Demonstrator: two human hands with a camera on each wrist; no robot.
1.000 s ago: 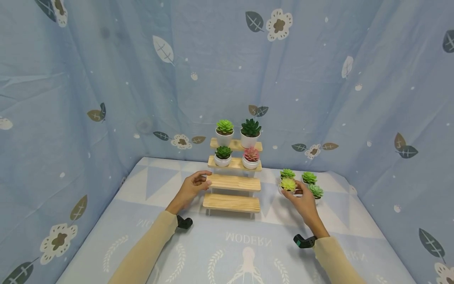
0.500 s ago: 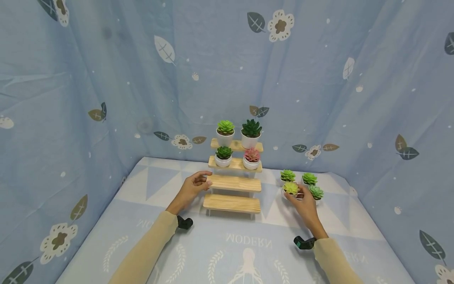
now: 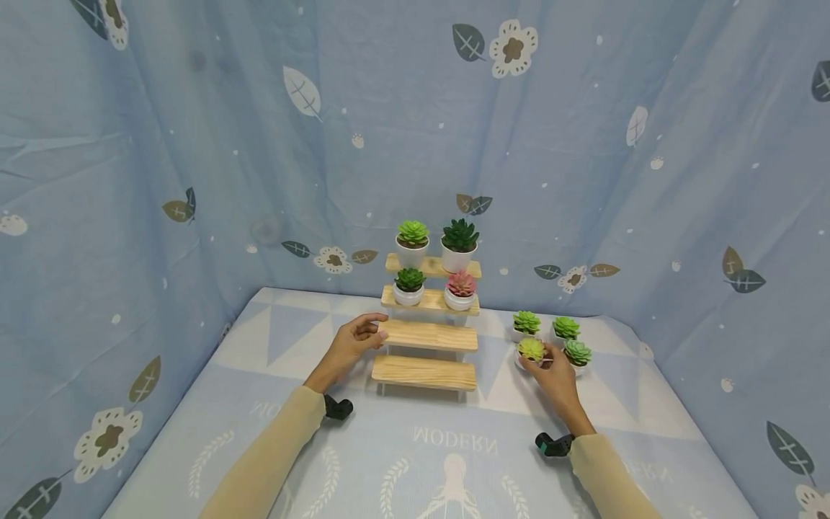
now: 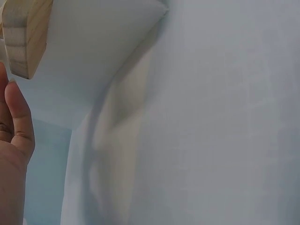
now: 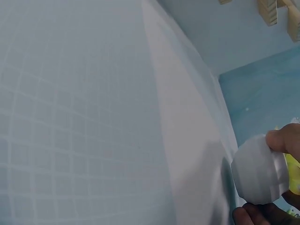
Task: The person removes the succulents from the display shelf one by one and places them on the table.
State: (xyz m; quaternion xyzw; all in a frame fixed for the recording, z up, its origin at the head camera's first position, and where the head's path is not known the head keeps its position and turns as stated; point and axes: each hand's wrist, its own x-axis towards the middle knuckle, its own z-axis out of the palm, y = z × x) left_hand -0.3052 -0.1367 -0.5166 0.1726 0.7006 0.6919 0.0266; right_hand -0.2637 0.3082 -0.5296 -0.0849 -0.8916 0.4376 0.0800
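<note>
A stepped wooden display stand (image 3: 424, 371) stands in the middle of the table. My left hand (image 3: 350, 349) holds the left end of its third tier from the top, thumb and fingers at the plank's edge. The plank end (image 4: 28, 37) also shows in the left wrist view. My right hand (image 3: 559, 378) pinches a yellow-green potted succulent (image 3: 531, 349) by its white pot (image 5: 260, 171), right of the stand. Whether this pot touches the table is unclear. Several green succulents, such as one behind it (image 3: 526, 323) and a pale one (image 3: 576, 353), stand close by.
On the top tier stand a light green succulent (image 3: 412, 241) and a dark green one (image 3: 459, 245). Below them, on the second tier, are another dark green one (image 3: 409, 286) and a pink one (image 3: 461, 288). A blue patterned curtain (image 3: 363, 144) encloses the table (image 3: 311, 447).
The yellow-green succulent in my right hand has come slightly down and to the right, uncovering more of the one behind. My left hand stays at the stand.
</note>
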